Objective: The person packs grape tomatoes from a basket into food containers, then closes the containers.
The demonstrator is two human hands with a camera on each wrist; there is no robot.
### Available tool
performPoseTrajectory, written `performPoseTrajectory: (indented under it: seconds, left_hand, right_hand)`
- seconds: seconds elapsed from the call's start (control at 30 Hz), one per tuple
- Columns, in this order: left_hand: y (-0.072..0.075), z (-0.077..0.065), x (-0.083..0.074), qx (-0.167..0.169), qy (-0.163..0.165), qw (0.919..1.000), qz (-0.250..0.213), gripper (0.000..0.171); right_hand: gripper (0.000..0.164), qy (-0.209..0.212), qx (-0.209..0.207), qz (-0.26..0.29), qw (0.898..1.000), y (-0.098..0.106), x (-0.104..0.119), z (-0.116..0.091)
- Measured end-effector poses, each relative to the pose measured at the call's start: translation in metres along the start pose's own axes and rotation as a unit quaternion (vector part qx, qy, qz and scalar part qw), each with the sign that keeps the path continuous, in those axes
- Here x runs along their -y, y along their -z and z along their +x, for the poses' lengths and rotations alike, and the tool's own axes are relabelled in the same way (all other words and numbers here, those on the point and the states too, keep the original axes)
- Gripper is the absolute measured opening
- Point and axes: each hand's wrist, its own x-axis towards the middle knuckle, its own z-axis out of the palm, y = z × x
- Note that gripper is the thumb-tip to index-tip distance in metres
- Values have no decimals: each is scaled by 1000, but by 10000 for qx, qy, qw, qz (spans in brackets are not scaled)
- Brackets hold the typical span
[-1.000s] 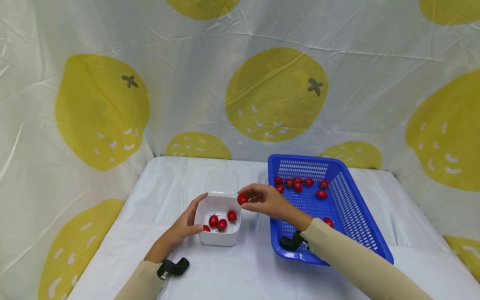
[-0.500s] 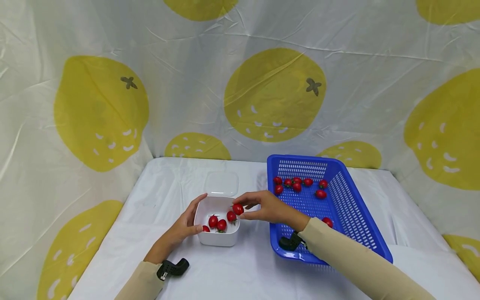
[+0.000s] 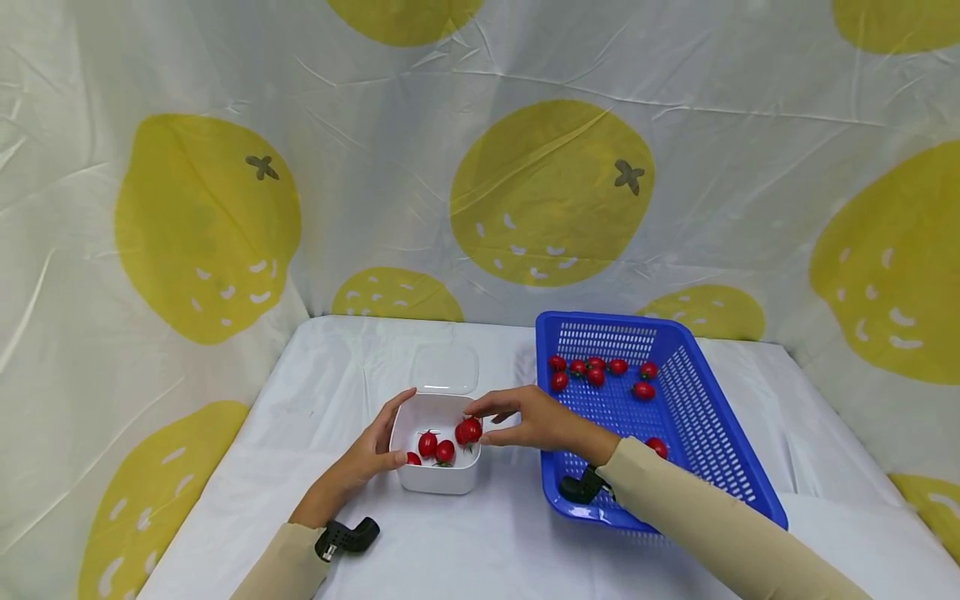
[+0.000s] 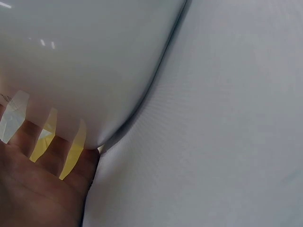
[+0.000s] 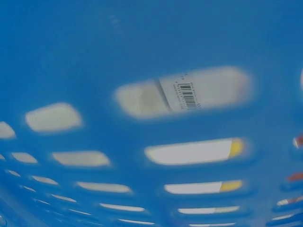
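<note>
My left hand (image 3: 375, 446) grips the left side of a white square food container (image 3: 437, 481), thumb at its front corner and index finger along the back corner. In the left wrist view, its fingers (image 4: 80, 165) lie against the container's smooth wall (image 4: 85, 71). Several cherry tomatoes (image 3: 427, 444) lie inside. Over the right rim reaches my right hand (image 3: 528, 418), thumb and fingers parted around a cherry tomato (image 3: 472, 430) that sits low in the container, overlapping another one. The right wrist view shows only the blue basket's slotted wall (image 5: 118, 137), with the hand hidden.
A blue plastic basket (image 3: 720, 433) stands on the right, under my right forearm, with several cherry tomatoes (image 3: 642, 391) mostly toward its back. Behind the container lies a clear lid (image 3: 445, 369). White cloth (image 3: 345, 367) covers the table, and a lemon-print curtain (image 3: 375, 183) hangs behind.
My right hand has moved down and left over the container's right rim, and the cherry tomato it pinched now lies lower, away from the index fingertip. The left hand has stayed in place.
</note>
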Motion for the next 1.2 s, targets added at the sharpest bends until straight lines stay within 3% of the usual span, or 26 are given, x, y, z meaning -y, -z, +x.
performPoseTrajectory:
  seconds: [0.87, 1.2]
  left_hand:
    - [0, -1, 1, -4, -82, 10000, -35, 88]
    - [1, 1, -3, -69, 43, 9999, -96, 88]
  right_hand:
    - [40, -26, -14, 208, 9998, 1, 2, 0]
    - [40, 9, -50, 412, 9991, 4, 3, 2]
